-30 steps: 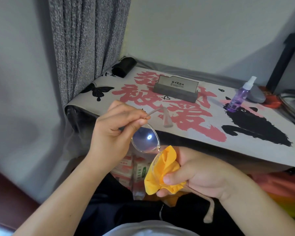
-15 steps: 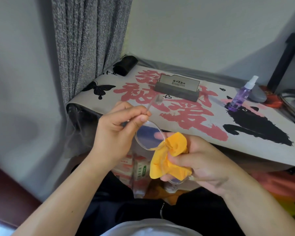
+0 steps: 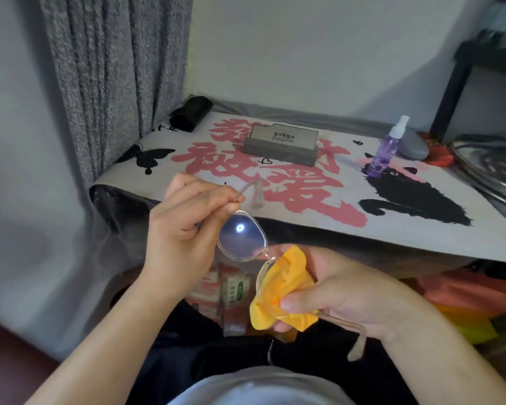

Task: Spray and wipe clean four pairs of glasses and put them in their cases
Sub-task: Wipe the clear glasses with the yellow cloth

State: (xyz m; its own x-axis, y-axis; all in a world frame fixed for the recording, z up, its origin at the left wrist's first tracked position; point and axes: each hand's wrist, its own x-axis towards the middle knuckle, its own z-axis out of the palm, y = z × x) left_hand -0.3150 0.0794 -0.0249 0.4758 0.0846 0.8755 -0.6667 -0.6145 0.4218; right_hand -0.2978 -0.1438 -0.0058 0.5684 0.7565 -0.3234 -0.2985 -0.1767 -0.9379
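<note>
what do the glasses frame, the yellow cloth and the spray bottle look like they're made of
Glasses frame: looks like clear glossy plastic; the hand shows through its rim.
Yellow cloth: soft matte fabric, probably microfibre; it bunches into folds.
Spray bottle: translucent purple plastic with a white nozzle, apparently; light passes through the body.

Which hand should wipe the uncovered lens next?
Right. The right hand already holds the yellow cloth beside the uncovered lens; the left hand is pinching the glasses' frame, steadying it.
</note>
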